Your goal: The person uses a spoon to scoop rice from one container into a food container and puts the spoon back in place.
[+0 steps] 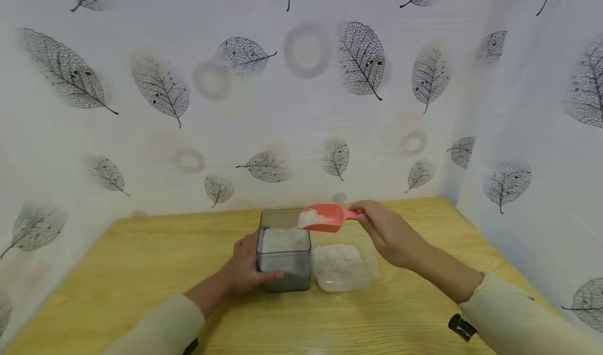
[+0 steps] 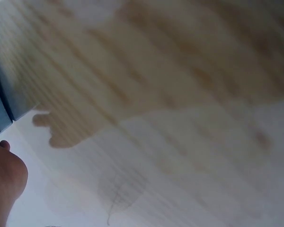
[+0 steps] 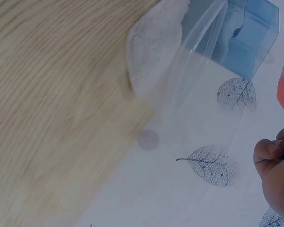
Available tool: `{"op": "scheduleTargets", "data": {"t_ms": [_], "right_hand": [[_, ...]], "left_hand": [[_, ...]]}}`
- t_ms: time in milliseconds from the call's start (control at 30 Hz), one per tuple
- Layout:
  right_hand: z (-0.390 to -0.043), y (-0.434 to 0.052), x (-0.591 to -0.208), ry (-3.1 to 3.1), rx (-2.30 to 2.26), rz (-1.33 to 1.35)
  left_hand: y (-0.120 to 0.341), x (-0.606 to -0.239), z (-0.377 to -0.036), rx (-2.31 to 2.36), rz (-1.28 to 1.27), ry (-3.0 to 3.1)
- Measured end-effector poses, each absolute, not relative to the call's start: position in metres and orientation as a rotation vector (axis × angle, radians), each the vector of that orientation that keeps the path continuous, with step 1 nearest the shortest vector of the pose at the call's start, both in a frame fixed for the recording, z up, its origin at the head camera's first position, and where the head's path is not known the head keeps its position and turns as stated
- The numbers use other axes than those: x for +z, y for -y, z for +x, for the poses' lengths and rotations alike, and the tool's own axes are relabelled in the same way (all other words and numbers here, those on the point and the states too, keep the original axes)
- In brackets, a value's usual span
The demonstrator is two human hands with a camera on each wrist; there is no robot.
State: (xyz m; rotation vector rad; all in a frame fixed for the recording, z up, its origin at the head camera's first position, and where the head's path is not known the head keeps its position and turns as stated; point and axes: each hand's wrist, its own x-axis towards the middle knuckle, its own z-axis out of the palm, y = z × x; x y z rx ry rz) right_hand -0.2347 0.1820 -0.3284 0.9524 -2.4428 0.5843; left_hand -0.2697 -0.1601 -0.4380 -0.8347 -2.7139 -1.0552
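A pale wooden table (image 1: 141,271) stands in a corner closed in by white sheeting printed with grey skeleton leaves (image 1: 361,56) and faint rings. Near the middle of the table stand two containers side by side, touching or very nearly so. The left one is a tall, square, clear box (image 1: 284,250) with a smoky tint, and it holds white grains (image 1: 285,239) up to a good part of its height. Just to its right sits a low, clear tub (image 1: 346,267) with rounded corners, also filled with the same white grains.

Above the near right corner of the tall box, over the gap between the two containers, hangs a small pink scoop (image 1: 325,217). Its bowl points left and carries a heap of the white grains; its short handle points right.

The right hand (image 1: 386,232) pinches that handle between thumb and fingertips, the wrist raised off the table and the forearm in a cream sleeve running down to the lower right. In the right wrist view the curled fingers (image 3: 270,151) and a sliver of the pink scoop show at the right edge, with the tub and the box beyond them.

The left hand (image 1: 245,268) grips the tall box from its left side, thumb laid across the front wall, fingers round the far side. The left wrist view is blurred, showing only table, sheeting and a bit of the hand (image 2: 4,184).
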Motion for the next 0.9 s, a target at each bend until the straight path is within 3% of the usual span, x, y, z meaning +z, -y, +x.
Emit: {"op": "scheduleTargets", "data": {"t_ms": [267,533,900], "right_hand": [[-0.225,-0.226,-0.345,2.480,0.562,0.883],[-0.209,-0.274,-0.346,2.688,0.506,0.791],[-0.214,-0.282,-0.346,2.656,0.460,0.812]], "left_hand": [[0.172,-0.435,-0.272,-1.051,-0.843,2.681],[0.148,-0.446,-0.271,-1.120,-0.867,2.687],[0.156,-0.440,-0.272,-1.076,-0.872,2.655]]}}
